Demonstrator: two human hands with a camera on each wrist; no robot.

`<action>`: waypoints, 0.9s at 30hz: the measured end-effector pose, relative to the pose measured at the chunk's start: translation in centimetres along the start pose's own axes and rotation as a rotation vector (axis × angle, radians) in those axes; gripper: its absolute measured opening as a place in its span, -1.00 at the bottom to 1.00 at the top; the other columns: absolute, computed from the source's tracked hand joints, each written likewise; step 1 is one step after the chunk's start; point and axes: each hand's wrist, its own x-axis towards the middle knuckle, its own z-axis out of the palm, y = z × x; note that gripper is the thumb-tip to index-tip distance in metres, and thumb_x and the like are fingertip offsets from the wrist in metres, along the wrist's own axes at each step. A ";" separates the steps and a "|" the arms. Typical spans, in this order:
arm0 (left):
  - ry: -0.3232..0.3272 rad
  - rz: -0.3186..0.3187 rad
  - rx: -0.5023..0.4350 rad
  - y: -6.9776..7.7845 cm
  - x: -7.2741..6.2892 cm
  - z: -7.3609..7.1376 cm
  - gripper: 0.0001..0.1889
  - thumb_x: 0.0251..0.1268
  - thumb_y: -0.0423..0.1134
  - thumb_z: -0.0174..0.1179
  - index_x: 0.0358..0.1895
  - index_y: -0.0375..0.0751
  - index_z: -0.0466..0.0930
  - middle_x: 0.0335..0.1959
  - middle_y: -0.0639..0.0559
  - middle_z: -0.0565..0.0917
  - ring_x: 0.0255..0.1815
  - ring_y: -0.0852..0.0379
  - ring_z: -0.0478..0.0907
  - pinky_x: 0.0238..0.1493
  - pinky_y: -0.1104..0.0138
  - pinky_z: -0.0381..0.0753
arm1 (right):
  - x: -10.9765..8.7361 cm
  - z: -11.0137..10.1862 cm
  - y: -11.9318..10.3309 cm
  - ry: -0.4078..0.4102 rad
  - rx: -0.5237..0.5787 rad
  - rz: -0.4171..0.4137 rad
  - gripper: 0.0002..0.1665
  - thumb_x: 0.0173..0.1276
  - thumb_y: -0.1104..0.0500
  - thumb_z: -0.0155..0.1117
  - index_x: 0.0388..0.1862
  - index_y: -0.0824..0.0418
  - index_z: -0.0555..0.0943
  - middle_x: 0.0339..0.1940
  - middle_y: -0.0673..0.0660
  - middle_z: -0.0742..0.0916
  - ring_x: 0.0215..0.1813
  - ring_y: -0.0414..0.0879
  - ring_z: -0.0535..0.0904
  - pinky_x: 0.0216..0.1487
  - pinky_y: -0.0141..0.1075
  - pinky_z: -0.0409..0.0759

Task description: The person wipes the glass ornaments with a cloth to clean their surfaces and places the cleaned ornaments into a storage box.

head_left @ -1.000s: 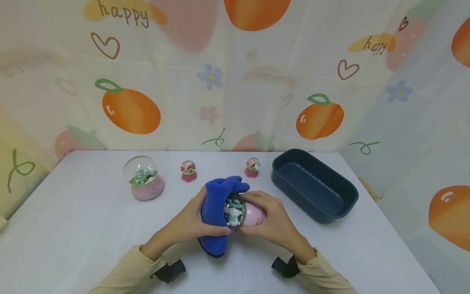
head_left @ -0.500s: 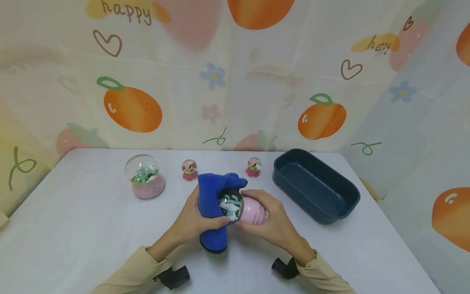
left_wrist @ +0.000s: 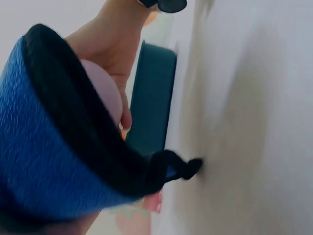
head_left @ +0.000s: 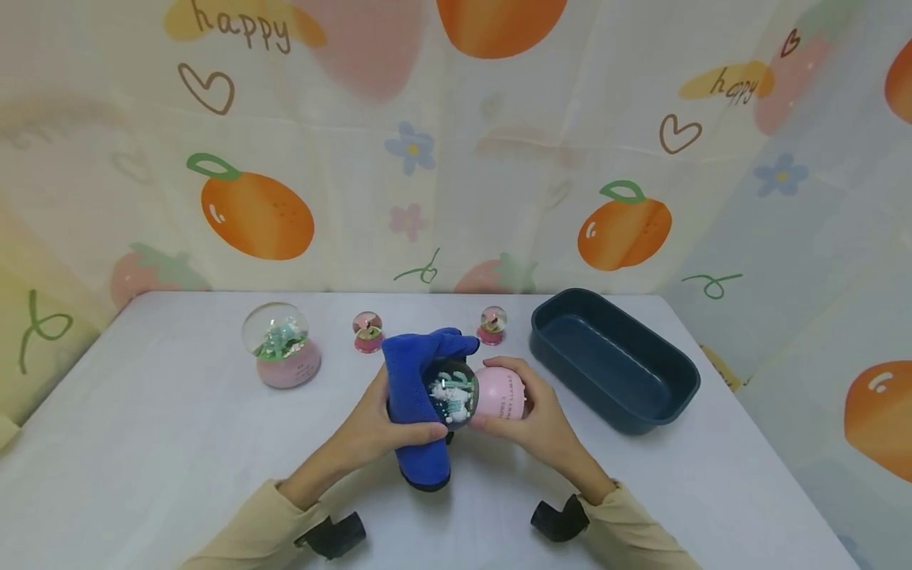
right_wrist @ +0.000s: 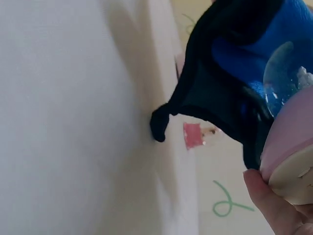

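Above the middle of the table, my left hand (head_left: 359, 431) grips a blue plush glove (head_left: 409, 376) with black trim, thumb along its near side. A snow globe (head_left: 502, 394) lies sideways, its clear dome against the glove. My right hand (head_left: 545, 419) holds the globe by its pink lettered base, fingers over the top and thumb below. White and green figures show inside the dome. In the left wrist view the glove (left_wrist: 54, 152) hides most of the globe. The right wrist view shows the globe's base (right_wrist: 293, 127) and the glove's dark-edged opening.
A larger snow globe (head_left: 285, 348) stands at the back left. Two small ones, a left one (head_left: 367, 332) and a right one (head_left: 492, 324), stand farther back in the middle. A dark blue rectangular bin (head_left: 613, 364) sits at the right. A printed curtain (head_left: 442, 198) hangs behind the table.
The globe's base has turned in my right hand and moved slightly right, so its lettering sits farther right. More of the dome shows outside the glove. The other objects stay put.
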 end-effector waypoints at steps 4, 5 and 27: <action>-0.113 0.002 0.033 0.5 0.0 -0.8 0.03 0.15 0.03 0.39 0.57 0.00 -0.11 0.46 -0.22 0.31 0.41 -0.34 0.33 0.27 -0.29 0.39 | 0.1 -0.7 0.1 0.027 -0.021 -0.015 -0.25 0.08 0.22 0.55 0.26 0.10 0.47 0.13 0.22 0.58 -0.03 0.09 0.54 -0.22 -0.23 0.71; -0.144 0.011 0.035 0.7 0.0 -1.1 0.03 0.18 0.02 0.37 0.58 -0.02 -0.14 0.46 -0.25 0.30 0.40 -0.35 0.34 0.26 -0.27 0.42 | 0.1 -0.9 0.2 0.036 -0.028 -0.021 -0.25 0.07 0.22 0.56 0.25 0.10 0.47 0.11 0.21 0.59 -0.04 0.08 0.54 -0.24 -0.23 0.71; -0.066 0.145 0.185 1.6 0.0 -1.3 -0.01 0.02 -0.10 0.53 0.53 0.31 0.12 0.43 0.01 0.42 0.34 -0.16 0.45 0.21 -0.24 0.49 | 0.2 -1.4 0.4 0.037 -0.056 -0.195 -0.23 -0.02 0.22 0.59 0.22 0.12 0.51 0.08 0.20 0.66 -0.08 -0.10 0.60 -0.26 -0.23 0.71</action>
